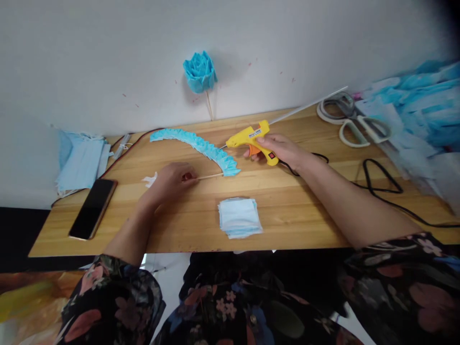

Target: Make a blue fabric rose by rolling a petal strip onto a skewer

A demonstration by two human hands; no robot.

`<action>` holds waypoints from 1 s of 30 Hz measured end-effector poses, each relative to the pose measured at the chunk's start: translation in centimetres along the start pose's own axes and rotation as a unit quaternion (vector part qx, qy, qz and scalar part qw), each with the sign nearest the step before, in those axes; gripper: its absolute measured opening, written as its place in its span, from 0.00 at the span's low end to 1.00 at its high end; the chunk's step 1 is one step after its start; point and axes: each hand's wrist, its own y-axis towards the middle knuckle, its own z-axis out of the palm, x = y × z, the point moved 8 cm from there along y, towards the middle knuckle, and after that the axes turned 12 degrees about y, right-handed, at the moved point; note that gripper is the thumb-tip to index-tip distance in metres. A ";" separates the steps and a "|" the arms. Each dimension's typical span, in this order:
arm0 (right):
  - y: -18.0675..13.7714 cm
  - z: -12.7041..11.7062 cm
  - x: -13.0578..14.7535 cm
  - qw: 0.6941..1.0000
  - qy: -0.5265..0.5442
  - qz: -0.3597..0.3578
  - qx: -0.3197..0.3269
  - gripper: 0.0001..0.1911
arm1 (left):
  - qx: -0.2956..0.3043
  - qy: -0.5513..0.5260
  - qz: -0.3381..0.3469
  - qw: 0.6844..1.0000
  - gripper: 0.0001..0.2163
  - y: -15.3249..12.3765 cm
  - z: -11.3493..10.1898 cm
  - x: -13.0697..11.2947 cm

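The right hand is closed around the handle of a yellow glue gun, whose nozzle points at a pleated blue strip; whether they touch cannot be told. The left hand grips a thin stick, its far end at the strip's near end. The strip curves across the wooden table. Nearer the person lies a stack of pale squares; beyond, a blue flower rises before the wall. A phone lies leftward.
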 end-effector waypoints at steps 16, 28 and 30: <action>0.0 0.2 0.2 1.000 -0.006 -0.012 0.006 0.27 | -0.038 -0.011 -0.012 0.999 0.09 -0.2 -0.9 -0.5; 0.5 -0.9 -0.5 0.995 0.103 0.002 -0.016 0.19 | -0.124 -0.030 0.033 0.991 0.07 -1.2 -1.4 -1.5; 0.4 -0.7 -0.4 0.993 0.115 0.000 -0.014 0.17 | -0.137 -0.036 0.031 0.989 0.07 -2.2 -1.5 -1.4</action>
